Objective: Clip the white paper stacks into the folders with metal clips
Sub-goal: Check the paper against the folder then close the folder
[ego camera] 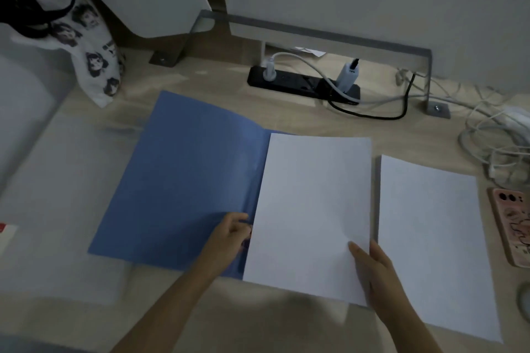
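You are seating the first paper stack [312, 209] on the right half of the open blue folder [177, 180], which lies flat on the bench [200, 312]. Your right hand [372, 264] pinches the stack's lower right edge, thumb on top. Your left hand [232, 233] sits at the folder's spine, fingers [239, 218] curled; I cannot tell whether they grip anything, and the clip is hidden. Next, I judge, you need to square the sheets against the spine, then clamp them. The second stack [430, 238] waits just right of the folder.
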Available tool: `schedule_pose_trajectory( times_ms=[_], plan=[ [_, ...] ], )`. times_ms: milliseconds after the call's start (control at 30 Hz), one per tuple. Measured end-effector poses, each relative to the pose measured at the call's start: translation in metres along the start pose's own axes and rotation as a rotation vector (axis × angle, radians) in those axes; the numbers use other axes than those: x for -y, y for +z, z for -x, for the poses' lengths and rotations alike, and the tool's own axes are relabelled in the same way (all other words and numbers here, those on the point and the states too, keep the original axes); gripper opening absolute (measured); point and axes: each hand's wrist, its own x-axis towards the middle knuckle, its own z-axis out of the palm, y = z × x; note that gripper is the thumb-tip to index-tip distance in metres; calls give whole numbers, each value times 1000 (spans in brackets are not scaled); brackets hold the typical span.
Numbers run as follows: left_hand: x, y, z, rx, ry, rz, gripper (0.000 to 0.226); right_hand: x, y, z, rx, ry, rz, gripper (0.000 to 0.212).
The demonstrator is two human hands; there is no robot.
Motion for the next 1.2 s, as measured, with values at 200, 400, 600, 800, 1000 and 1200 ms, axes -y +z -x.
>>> schedule_pose_trajectory(
  times_ms=[200, 400, 600, 800, 1000, 1200],
  plan=[
    [34, -33, 26, 80, -87, 15, 20, -8, 10, -9, 8, -52, 29, 26],
    [61, -61, 42, 139, -192, -80, 33, -15, 14, -15, 24, -74, 57, 24],
    [75, -57, 48, -96, -110, 221, 7, -17, 15, -18, -12, -78, 101, 18],
    [66, -38, 53, -137, 0, 182, 20, -17, 14, -19, -5, -91, 130, 21],
    [68, -29, 49, -150, 105, 61, 14, -18, 15, -19, 2, -93, 140, 23],
    [73, -22, 44, -101, 23, -4, 17, -17, 16, -19, 16, -96, 155, 23]
  ],
)
